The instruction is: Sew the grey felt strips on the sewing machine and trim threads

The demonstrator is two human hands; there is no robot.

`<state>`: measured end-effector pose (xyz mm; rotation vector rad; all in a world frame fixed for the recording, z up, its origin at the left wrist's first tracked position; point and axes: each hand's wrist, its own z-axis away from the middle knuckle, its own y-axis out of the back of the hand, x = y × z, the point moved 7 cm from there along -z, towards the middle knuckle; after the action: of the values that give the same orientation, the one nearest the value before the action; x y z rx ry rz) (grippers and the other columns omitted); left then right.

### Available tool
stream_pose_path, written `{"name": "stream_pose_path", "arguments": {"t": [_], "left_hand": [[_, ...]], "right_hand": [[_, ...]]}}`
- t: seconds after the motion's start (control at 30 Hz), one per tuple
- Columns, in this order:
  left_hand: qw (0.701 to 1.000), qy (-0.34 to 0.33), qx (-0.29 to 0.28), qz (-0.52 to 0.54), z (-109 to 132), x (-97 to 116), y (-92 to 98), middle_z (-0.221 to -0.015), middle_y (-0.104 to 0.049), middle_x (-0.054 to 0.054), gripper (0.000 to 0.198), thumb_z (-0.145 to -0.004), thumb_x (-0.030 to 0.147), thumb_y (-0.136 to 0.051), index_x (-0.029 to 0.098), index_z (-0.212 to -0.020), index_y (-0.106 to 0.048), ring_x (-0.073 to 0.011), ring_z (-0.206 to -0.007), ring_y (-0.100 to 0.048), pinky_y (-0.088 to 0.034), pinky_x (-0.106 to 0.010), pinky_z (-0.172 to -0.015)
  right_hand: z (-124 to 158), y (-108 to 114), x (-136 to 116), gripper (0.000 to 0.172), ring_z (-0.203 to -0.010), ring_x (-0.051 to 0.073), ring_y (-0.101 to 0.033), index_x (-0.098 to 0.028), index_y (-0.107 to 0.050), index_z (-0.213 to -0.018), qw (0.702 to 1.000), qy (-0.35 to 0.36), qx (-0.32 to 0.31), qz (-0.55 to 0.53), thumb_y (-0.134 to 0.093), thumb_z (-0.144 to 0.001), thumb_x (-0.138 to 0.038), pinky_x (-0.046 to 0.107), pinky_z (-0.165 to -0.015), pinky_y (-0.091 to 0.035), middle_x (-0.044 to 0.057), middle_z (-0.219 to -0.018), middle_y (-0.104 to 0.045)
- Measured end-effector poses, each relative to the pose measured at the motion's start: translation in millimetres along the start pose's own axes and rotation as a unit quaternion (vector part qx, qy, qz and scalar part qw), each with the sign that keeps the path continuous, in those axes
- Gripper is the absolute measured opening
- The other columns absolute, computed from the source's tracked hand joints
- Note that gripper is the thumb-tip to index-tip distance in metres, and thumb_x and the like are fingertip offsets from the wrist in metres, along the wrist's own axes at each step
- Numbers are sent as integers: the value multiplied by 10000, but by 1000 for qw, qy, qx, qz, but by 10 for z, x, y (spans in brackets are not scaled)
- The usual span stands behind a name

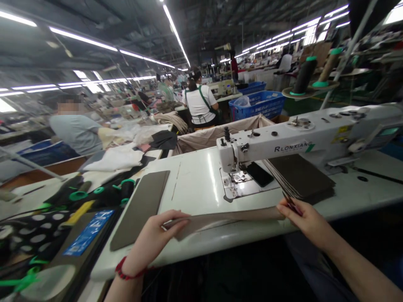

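My left hand (154,241) grips the left end of a long beige strip of material (226,218), thumb on top. My right hand (304,220) pinches the strip's right end and also holds a small dark tool that I cannot make out. The strip hangs level just above the front edge of the white sewing table (195,184). A white sewing machine (302,144) stands behind it, with a stack of dark brown panels (299,176) under its arm. A single flat brown panel (141,207) lies left of my left hand.
Black thread spools with green cores (103,193) and a polka-dot item lie at the left. Two thread cones (304,75) stand behind the machine. Blue baskets (258,102) sit further back. One person sits at the left, another stands ahead by a table.
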<state>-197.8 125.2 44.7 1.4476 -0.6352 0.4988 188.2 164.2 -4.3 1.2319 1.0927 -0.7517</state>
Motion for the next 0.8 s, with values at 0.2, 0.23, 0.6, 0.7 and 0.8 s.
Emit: {"name": "stream_pose_path", "arguments": {"t": [0.2,0.23,0.6,0.7,0.8], "left_hand": [[947,166,12,274,147,-188,-23,-799,-713,-52,317,-776,441,-709,155,-906,-670,-211,-696,-669,-523,-259,-578],[937,183,14,299,152,-217,-44,-814,-717,-61,339,-770,448,-712,151,-926,-665,-214,-692,-672,-529,-269,-580],[870,-34,448,-204,477,-104,1677,-1056,-672,-3,328,-900,399,-563,188,-1124,-675,-196,-986,-625,-479,-344,-907],[924,-101,262,-260,237,-480,1346,-1239,-623,-38,332,-945,336,-469,229,-1206,-643,-205,-1132,-580,-429,-355,-1021],[950,-82,112,-279,115,-1082,877,-1276,-617,-34,364,-953,349,-410,252,-1225,-632,-206,-1176,-570,-425,-365,-1045]], "right_hand": [[-116,-210,94,331,-586,110,-415,-186,-554,-787,992,-65,-34,-100,-540,-879,-504,224,-525,-340,-35,-661,-459],[-131,-232,117,327,-613,119,-450,-187,-568,-800,993,-69,-36,-94,-550,-871,-506,224,-548,-365,-27,-682,-496],[213,-596,377,289,-903,236,-647,-271,-709,-952,970,31,-186,152,-513,-896,-476,297,-782,-526,34,-945,-702],[147,-308,400,323,-1038,247,-616,-298,-657,-1128,976,80,-56,196,-505,-904,-473,333,-888,-501,41,-1113,-667],[41,112,443,390,-1022,271,-625,-305,-620,-1197,955,104,59,273,-483,-898,-514,370,-863,-505,63,-1160,-648]]}}
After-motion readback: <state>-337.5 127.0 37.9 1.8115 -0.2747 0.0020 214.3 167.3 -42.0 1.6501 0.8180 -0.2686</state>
